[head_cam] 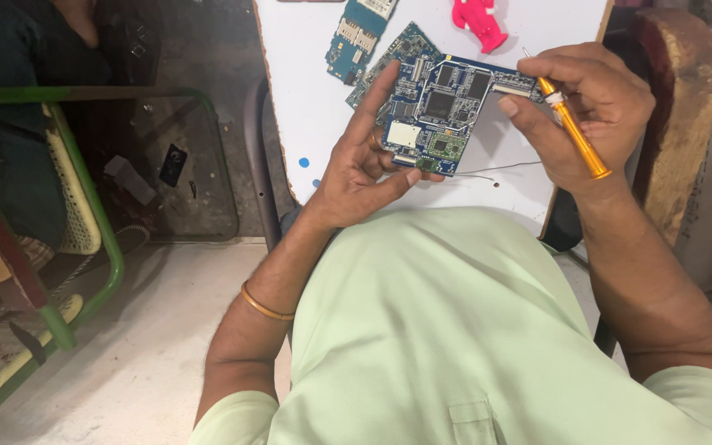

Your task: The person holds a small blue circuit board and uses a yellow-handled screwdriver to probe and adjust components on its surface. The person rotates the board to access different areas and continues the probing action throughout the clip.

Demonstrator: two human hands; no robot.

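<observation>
Above a white desk (315, 107) with chipped edges, the left hand (364, 169) holds a blue circuit board (447, 111), fingers clasped around its lower edge. The right hand (591, 103) touches the board's right end with its thumb while its fingers grip an orange screwdriver (574, 132). Two more boards (356, 37) and a pink toy (478, 21) lie on the desk. A green-framed chair (84, 189) stands on the pale concrete floor (150, 330) to the left.

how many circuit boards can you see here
3. One blue board is held in the left hand; a darker one lies partly under it on the white table; a third lies at the table's far edge, cut off. More may be hidden.
</observation>
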